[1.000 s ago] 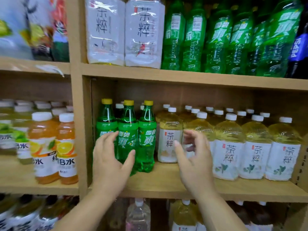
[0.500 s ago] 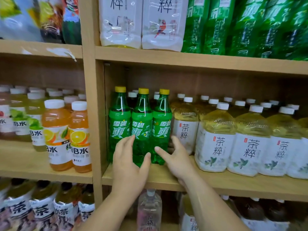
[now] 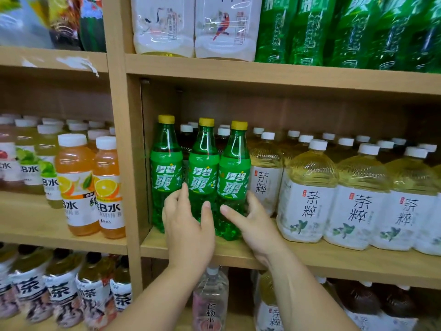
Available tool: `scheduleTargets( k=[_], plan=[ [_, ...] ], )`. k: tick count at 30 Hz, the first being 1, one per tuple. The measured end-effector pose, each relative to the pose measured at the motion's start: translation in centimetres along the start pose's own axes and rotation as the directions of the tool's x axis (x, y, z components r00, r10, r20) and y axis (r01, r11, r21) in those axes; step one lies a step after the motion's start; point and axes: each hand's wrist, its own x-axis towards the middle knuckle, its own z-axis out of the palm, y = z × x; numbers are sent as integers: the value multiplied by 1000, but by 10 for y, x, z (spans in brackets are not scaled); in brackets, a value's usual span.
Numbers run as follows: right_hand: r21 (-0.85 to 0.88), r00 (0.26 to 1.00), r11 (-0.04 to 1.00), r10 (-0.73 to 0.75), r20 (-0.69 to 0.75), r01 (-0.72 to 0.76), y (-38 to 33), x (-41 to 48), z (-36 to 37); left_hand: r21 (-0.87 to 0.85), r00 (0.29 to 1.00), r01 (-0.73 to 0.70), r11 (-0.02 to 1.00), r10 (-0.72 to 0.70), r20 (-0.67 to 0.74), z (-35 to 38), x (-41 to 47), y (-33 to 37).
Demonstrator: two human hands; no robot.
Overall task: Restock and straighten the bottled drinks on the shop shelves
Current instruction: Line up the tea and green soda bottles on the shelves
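My left hand (image 3: 188, 231) gripped the full, yellow-capped green plastic soda bottle (image 3: 203, 174) second from the wooden divider (image 3: 133, 163); my right hand (image 3: 254, 222) gripped the matching third bottle (image 3: 234, 180), the white-capped pale tea bottles (image 3: 307, 189) further from the divider

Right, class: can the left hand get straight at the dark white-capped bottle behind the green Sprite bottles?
Probably not: the front Sprite bottles stand close together before the white-capped bottle, and the left hand grips the middle Sprite bottle.

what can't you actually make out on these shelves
Head view only:
- middle green bottle, base: behind the left hand
- right green bottle, lower right side: behind the right hand
- dark bottles behind the green row: labels hidden
- top-shelf green bottles: caps cut off by top edge
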Motion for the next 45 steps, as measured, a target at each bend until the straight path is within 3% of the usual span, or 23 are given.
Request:
scheduleTargets(
  k=[11,19,25,31,35,39,45],
  plan=[
    [58,996,995,-77,-48,80,-1,-3,-1,-99,999,42,994,-42,-4,8,-10,8],
    [42,977,991,-114,-180,123,3,-1,-1,-13,985,100,995,-97,146,8,3,6],
    [-76,973,985,-163,-163,152,-5,-7,1,-11,976,92,996,-88,198,0,10,4],
    [-214,974,964,-189,-127,159,-26,-40,-8,-30,982,-10,999,16,187,-35,-7,3],
    [-204,948,951,-268,-174,232,-58,-62,-27,-60,985,-83,995,91,144,-62,-8,34],
    [-177,891,927,-369,-264,332,-104,-75,-57,-180,976,-188,966,204,76,-78,-1,82],
    [-300,761,856,-513,-397,421,-166,-88,-109,-347,894,-391,852,442,77,-90,22,151]
  ],
)
